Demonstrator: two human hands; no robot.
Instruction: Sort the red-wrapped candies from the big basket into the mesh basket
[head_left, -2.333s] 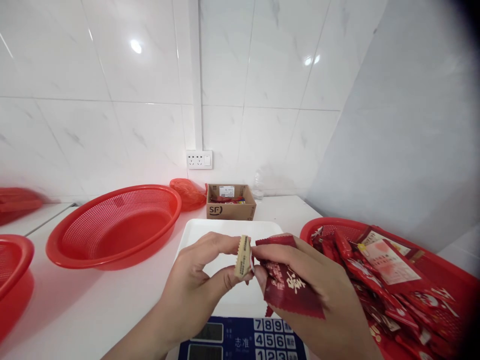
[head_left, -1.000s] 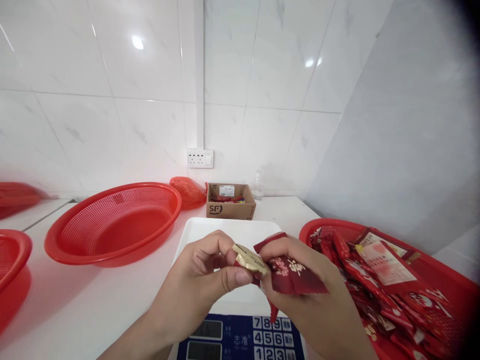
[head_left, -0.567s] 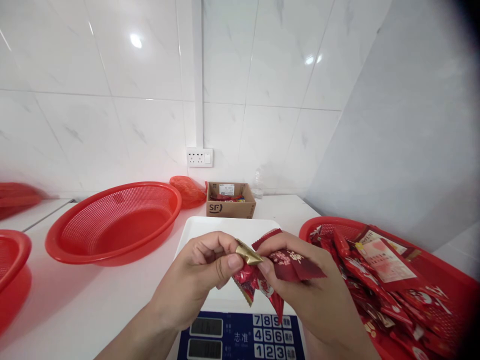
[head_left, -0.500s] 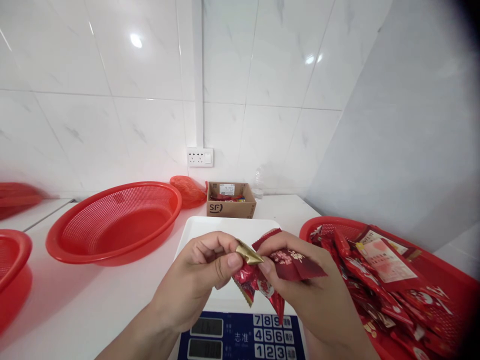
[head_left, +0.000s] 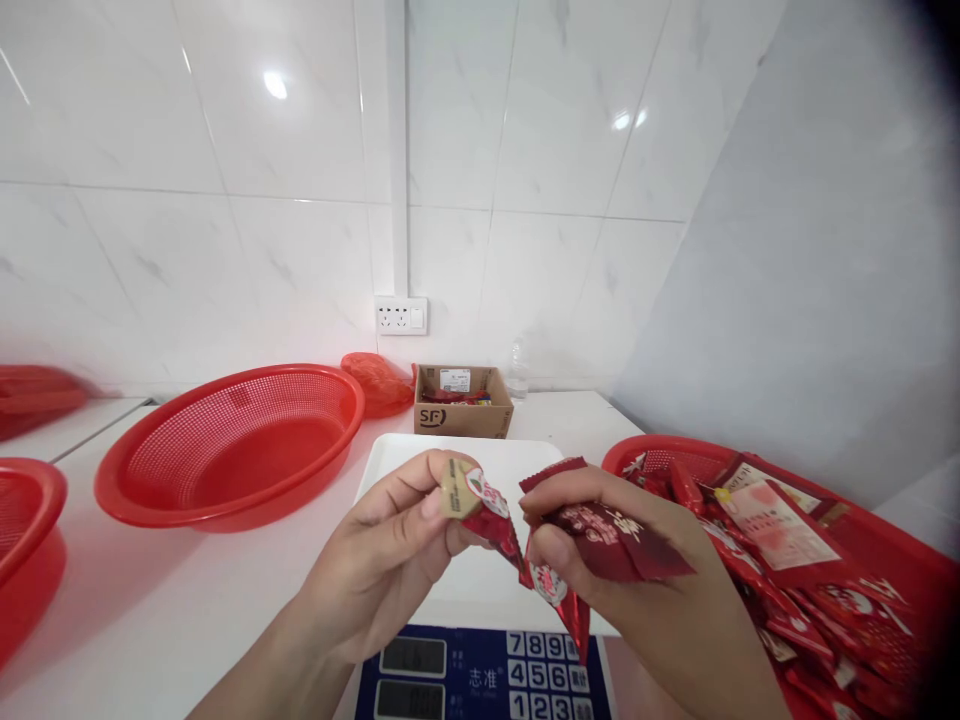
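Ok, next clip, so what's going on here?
A person is handling small wrapped packets above a scale with a white pan. The left hand pinches a red-and-gold packet. The right hand holds a dark red packet, with a shiny red packet hanging below its fingers. Whether the two hands' packets touch is hard to tell. To the right, a red basket holds many more; a cardboard box stands beyond the scale.

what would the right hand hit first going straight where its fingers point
Probably the gold-and-red packet in the left hand, though exact depth is hard to judge.
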